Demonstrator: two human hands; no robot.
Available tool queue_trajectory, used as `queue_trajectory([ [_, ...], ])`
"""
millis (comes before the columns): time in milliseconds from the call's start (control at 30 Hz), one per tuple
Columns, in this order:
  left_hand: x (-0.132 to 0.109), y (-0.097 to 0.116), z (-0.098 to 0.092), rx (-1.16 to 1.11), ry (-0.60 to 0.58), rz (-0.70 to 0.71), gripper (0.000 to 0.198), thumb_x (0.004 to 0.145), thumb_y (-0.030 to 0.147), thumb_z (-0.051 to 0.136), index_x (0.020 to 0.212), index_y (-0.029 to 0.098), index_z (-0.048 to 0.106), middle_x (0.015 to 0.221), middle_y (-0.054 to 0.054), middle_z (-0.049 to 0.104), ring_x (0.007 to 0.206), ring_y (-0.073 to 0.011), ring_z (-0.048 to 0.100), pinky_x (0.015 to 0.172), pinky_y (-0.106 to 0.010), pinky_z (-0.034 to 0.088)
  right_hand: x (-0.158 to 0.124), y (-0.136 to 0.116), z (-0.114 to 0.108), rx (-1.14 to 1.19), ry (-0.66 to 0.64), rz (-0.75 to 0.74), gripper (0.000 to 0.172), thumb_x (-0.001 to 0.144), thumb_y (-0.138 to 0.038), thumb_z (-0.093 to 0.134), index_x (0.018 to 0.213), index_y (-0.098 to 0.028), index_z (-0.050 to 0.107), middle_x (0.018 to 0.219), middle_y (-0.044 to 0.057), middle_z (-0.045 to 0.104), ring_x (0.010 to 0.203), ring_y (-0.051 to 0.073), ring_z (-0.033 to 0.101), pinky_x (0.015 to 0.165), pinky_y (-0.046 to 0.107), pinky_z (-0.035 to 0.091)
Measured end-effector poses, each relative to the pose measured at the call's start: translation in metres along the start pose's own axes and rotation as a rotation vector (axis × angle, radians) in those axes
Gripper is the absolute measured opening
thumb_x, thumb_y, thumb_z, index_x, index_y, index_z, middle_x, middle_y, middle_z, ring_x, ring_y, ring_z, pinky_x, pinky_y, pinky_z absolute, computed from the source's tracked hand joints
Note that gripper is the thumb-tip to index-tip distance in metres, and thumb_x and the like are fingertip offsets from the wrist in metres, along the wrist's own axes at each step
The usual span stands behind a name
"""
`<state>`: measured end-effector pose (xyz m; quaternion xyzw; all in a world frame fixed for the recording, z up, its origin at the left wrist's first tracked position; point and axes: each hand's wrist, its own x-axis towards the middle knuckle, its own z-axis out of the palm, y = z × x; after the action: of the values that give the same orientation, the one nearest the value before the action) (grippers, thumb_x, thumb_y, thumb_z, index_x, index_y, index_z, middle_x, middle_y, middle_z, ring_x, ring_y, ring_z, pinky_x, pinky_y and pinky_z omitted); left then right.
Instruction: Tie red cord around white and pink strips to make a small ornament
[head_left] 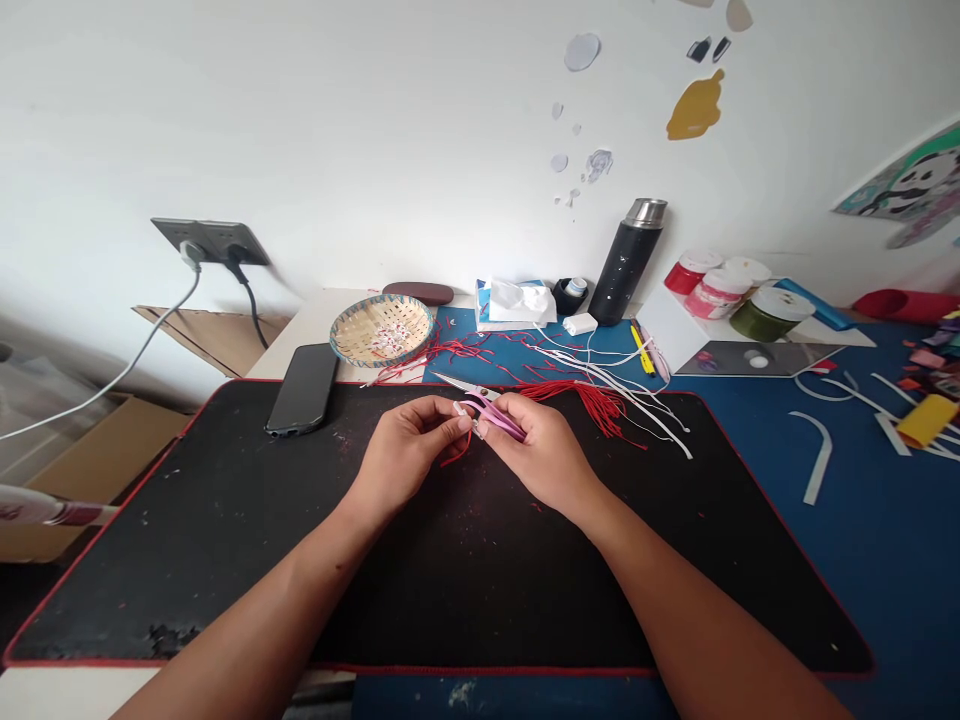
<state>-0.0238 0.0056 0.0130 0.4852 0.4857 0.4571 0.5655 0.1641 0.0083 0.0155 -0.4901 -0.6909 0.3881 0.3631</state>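
Both hands meet over the middle of a black desk mat (225, 560). My right hand (544, 450) is closed around pink-handled scissors (480, 398), whose blades point up and left. My left hand (409, 445) pinches a small thin red strip (456, 455) with thumb and fingertips, right beside the scissor handles. A bundle of thin red paper strips (592, 398) lies just beyond my right hand, with white strips (637, 395) fanned out next to it.
A black phone (302, 388) and a woven basket (381, 330) sit at the back left. A tissue box (516, 303), a black flask (628, 260), paint jars (720, 290) and paper scraps (922, 400) stand behind and right. Cables hang from a wall socket (210, 242).
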Motion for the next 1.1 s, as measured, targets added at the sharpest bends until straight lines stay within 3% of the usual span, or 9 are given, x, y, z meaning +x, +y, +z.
queue_trajectory([
  [567,-0.0017,0.0044,0.0009,0.051,-0.030,-0.004,0.038,0.069,0.049,0.091,0.078,0.016,0.074,0.067,-0.001,0.068,0.059,-0.0131,0.055,0.058,-0.026,0.045,0.0015,0.0031,-0.0014,0.046,-0.057,0.029,0.016,0.095,-0.035,0.064,0.090,-0.019,0.066,0.080,-0.001,0.065,0.072,0.015,0.055,0.064,0.026,0.038],
  [933,-0.0022,0.0033,0.0027,-0.012,-0.011,0.016,0.039,0.072,0.049,0.091,0.083,0.016,0.074,0.069,-0.001,0.068,0.060,-0.0124,0.056,0.058,-0.025,0.045,0.0016,0.0028,0.0016,0.112,-0.027,0.006,0.020,0.098,-0.036,0.064,0.107,-0.020,0.070,0.098,0.002,0.073,0.086,0.018,0.064,0.076,0.028,0.046],
  [1100,-0.0031,0.0043,0.0033,0.020,-0.011,0.025,0.042,0.071,0.052,0.091,0.083,0.016,0.074,0.070,-0.002,0.068,0.062,-0.0134,0.057,0.059,-0.026,0.046,0.0013,0.0022,0.0017,0.102,-0.036,0.015,0.017,0.098,-0.036,0.062,0.099,-0.020,0.068,0.087,0.000,0.069,0.078,0.017,0.061,0.070,0.027,0.044],
])
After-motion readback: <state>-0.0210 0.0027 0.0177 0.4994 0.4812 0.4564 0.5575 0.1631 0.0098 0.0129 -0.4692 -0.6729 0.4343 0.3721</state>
